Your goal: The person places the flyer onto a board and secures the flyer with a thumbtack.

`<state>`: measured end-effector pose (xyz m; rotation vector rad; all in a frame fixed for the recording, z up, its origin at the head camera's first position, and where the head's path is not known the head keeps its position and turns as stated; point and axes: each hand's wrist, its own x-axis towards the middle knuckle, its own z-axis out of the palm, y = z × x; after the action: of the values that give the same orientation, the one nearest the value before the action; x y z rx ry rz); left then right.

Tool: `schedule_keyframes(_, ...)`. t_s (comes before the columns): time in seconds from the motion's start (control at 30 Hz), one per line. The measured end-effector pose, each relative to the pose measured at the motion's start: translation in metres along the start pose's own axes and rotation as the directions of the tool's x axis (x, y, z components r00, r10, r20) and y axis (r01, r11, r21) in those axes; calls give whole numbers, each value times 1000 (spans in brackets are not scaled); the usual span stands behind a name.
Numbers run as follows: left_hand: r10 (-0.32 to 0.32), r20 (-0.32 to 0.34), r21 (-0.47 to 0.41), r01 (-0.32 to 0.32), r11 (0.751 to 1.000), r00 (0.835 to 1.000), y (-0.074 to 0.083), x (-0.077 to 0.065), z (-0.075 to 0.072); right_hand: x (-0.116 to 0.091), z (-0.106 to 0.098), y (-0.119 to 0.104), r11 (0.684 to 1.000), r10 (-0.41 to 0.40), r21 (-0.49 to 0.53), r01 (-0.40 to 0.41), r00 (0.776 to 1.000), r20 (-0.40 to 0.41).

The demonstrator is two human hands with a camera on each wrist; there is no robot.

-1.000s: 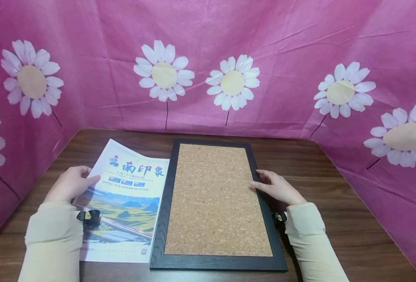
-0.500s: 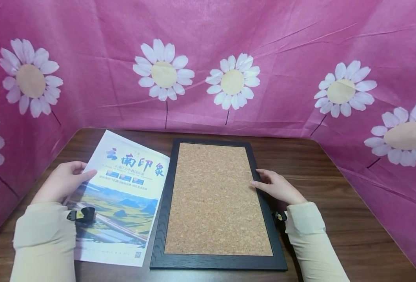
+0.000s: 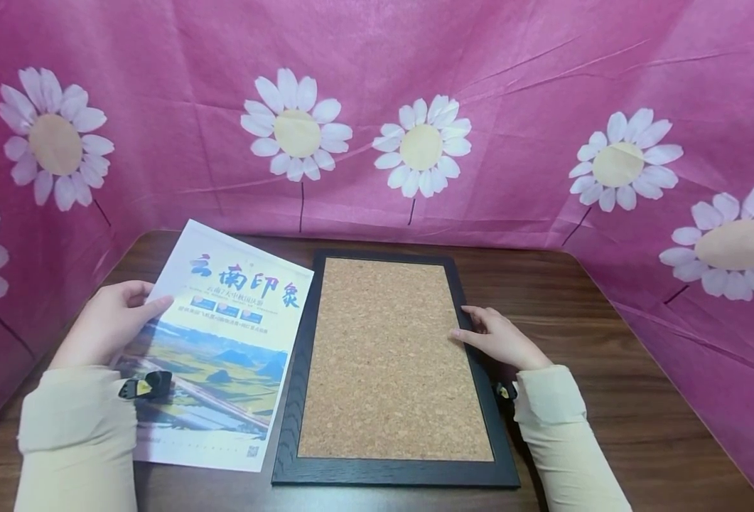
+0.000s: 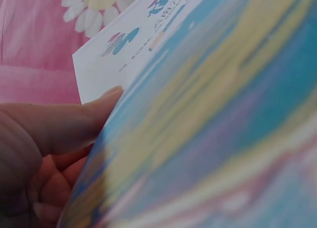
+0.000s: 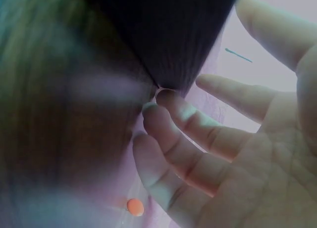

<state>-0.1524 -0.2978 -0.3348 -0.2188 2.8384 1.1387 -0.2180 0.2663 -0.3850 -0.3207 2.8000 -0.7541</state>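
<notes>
A printed poster sheet (image 3: 223, 341), with a landscape picture and large Chinese characters, is on the left in the head view. My left hand (image 3: 111, 316) pinches its left edge, thumb on the printed face and fingers behind, as the left wrist view shows. The sheet's upper right corner meets the left side of a black-framed cork board (image 3: 396, 363), which lies on the table. My right hand (image 3: 501, 338) holds the board's right edge, thumb over the frame and other fingers along its side. In the right wrist view, those fingertips (image 5: 168, 97) touch where the frame meets the table.
A dark brown wooden table (image 3: 607, 341) lies beneath everything. Pink cloth (image 3: 511, 71) printed with white daisies hangs around its back and sides. A small orange spot (image 5: 135, 207) shows in the right wrist view; what it is cannot be made out.
My left hand has shifted left and slightly away from me, raising and turning the poster sheet; its top edge now sits higher in view. The right hand and cork board have stayed nearly still.
</notes>
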Motion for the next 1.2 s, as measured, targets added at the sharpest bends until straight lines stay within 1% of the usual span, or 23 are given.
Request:
schedule_keyframes(0.07,4,-7,-5,-4,1000,1000,3,0,1,0,0,-1,1000,2,-6,-2,1000,0)
schedule_keyframes(0.17,29,-43,7,-29,1000,999,10,-1,3,0,0,-1,1000,7,-11,-7,1000,1)
schedule_keyframes(0.27,47,-75,1,-47,999,996,18,-3,5,0,-1,-2,1000,8,-9,-8,1000,5)
schedule_keyframes(0.43,45,-104,-76,-53,996,993,26,-6,7,0,-1,-2,1000,10,-6,-10,1000,6)
schedule_keyframes(0.6,42,-135,-157,-63,986,990,32,-8,8,1,-1,-1,1000,17,-11,-17,1000,9)
schedule_keyframes(0.83,22,-195,-271,-75,960,981,42,-9,12,1,0,-2,999,32,-13,-32,999,12)
schedule_keyframes(0.9,8,-201,-320,-73,945,980,44,-10,13,1,0,-2,999,35,-15,-35,999,13)
schedule_keyframes(0.97,-11,-205,-383,-70,921,979,47,-10,14,1,-1,-2,999,36,-15,-35,999,13)
schedule_keyframes(1.07,-35,-207,-508,-77,858,978,50,-10,18,1,-1,-2,999,38,-17,-37,999,13)
schedule_keyframes(1.13,-40,-202,-558,-82,826,979,53,-10,21,1,-1,-2,999,39,-16,-39,999,15)
schedule_keyframes(1.2,-28,-193,-588,-93,803,981,55,-8,25,1,-1,-2,999,39,-15,-38,999,15)
